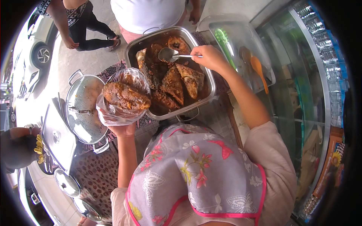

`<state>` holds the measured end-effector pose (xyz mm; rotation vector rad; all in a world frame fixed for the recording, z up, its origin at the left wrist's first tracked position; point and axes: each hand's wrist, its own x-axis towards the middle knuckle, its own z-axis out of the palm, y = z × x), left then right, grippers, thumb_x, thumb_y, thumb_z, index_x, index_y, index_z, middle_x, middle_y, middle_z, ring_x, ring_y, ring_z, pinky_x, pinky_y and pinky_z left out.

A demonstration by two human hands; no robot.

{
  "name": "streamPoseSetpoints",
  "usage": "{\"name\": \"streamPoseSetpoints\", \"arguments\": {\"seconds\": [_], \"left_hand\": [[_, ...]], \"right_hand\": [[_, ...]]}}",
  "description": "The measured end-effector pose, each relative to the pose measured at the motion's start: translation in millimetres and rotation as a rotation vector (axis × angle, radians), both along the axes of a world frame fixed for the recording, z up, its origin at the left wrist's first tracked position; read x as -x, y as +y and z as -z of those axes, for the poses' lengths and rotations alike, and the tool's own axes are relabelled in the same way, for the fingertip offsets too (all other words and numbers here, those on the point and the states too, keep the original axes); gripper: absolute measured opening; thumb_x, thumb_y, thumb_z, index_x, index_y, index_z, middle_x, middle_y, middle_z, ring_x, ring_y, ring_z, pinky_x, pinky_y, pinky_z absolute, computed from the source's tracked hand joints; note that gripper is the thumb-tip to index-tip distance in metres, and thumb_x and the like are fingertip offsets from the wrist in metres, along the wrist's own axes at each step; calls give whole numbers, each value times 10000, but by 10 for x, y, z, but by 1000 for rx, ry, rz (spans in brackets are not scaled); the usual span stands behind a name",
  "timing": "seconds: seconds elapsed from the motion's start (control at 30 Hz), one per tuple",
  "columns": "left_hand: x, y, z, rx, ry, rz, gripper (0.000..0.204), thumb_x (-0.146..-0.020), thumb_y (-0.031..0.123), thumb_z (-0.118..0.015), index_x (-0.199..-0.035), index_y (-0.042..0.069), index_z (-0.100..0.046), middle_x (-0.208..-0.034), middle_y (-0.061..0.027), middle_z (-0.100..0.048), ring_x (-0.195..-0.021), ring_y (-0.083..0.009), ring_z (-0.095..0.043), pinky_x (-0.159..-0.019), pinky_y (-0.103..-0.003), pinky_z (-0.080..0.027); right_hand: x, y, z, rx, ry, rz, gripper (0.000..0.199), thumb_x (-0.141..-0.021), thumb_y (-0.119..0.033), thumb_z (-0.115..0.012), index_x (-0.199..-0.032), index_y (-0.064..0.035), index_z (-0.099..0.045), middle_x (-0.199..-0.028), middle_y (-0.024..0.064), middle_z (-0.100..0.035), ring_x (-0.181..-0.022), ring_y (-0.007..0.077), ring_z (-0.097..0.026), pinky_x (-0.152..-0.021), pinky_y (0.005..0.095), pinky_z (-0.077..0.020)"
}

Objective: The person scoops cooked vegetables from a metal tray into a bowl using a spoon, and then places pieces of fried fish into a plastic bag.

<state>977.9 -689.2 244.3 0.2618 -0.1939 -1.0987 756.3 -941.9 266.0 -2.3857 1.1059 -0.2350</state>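
My right hand (211, 57) is closed around the handle of a metal serving spoon (167, 55), whose bowl dips over the sauce in a deep rectangular metal pan (213, 87). Several browned pieces of fish (173, 83) lie in the dark red sauce of that pan. Left of the pan, my left hand (125, 129) supports a clear plastic bag (120, 117) from below, its fingers mostly hidden by the bag. A large sauced piece of fish (126, 96) rests in the bag's open mouth.
A lidded round pot (81, 109) stands at the left, beside more metal lids (68, 182). At the right, a clear plastic tub (269, 71) holds a green slotted spoon (222, 39) and an orange spoon (257, 67), next to a glass case (301, 75). People stand across the table.
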Motion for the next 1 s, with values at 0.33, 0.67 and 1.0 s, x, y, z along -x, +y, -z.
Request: {"name": "streamPoseSetpoints", "arguments": {"seconds": [0.33, 0.67, 1.0], "left_hand": [[28, 62, 48, -345, 2, -152, 528, -846, 453, -416, -1229, 92, -379, -1244, -104, -390, -1105, -286, -418, -964, -471, -325], [21, -56, 48, -36, 89, -120, 547, -857, 478, -345, -1250, 101, -395, -1288, -113, -392, -1176, -308, -380, -984, -493, -301], [100, -38, -68, 101, -45, -61, 460, -881, 339, -403, -1246, 60, -377, -1245, -131, -420, -1128, -290, -429, -949, -469, -356]], "right_hand": [[-155, -297, 106, 303, 104, -272, 132, -747, -198, -599, -853, -119, -597, -794, 55, -582, -794, 256, -563, -658, 371, -441], [-204, -328, 203, 504, 171, -327, 77, -724, -177, -589, -788, -215, -607, -759, -17, -551, -800, 165, -542, -722, 372, -332], [-71, -617, 431, 138, 188, -230, 167, -733, -305, -576, -872, -239, -641, -830, 21, -634, -904, 213, -570, -872, 469, -341]]}}
